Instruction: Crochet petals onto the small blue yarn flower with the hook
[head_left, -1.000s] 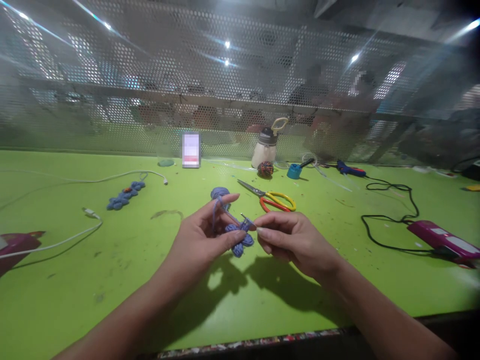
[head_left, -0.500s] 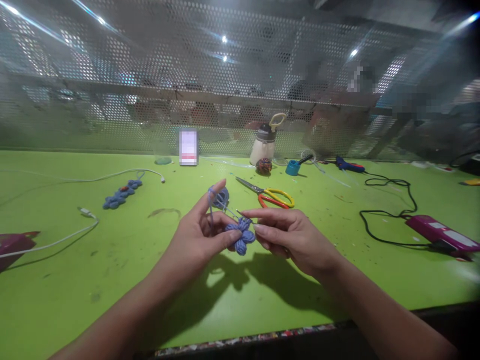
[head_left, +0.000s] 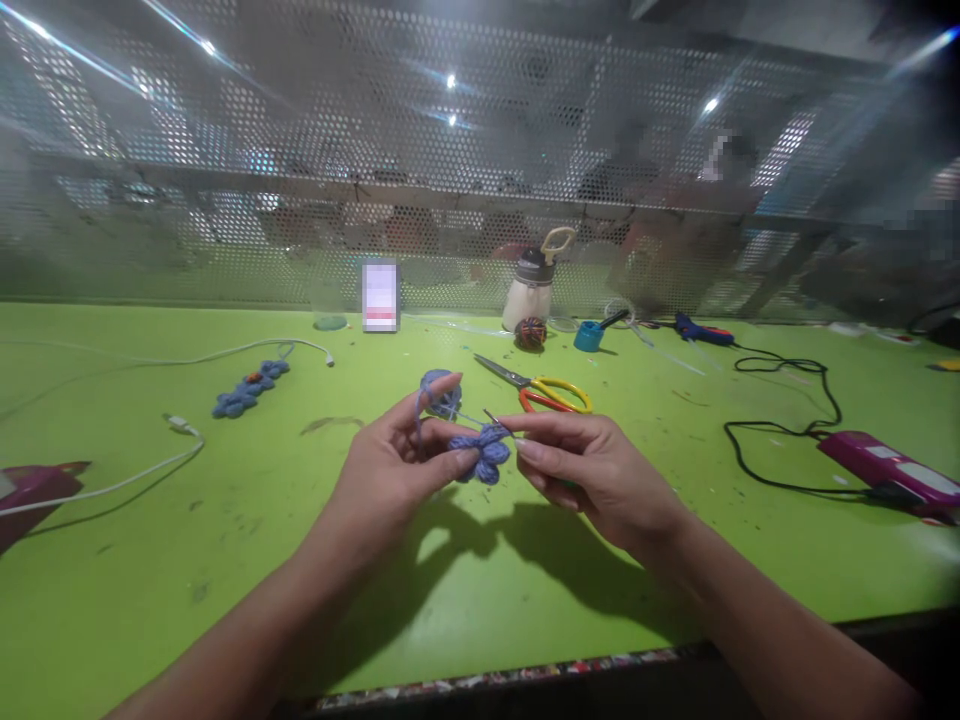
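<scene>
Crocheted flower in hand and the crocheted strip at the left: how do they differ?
The crocheted flower is held up in the left hand; the crocheted strip lies on the green tabletop.
The flower is one compact petal cluster; the strip is a longer row of puffs.
The strip bears an orange spot; none shows on the flower.
Both are puffy, bluish yarn.

Matt, ridged yarn flower over a smooth, glossy tabletop, metal-bladed scissors and perforated metal screen beyond the flower.
</scene>
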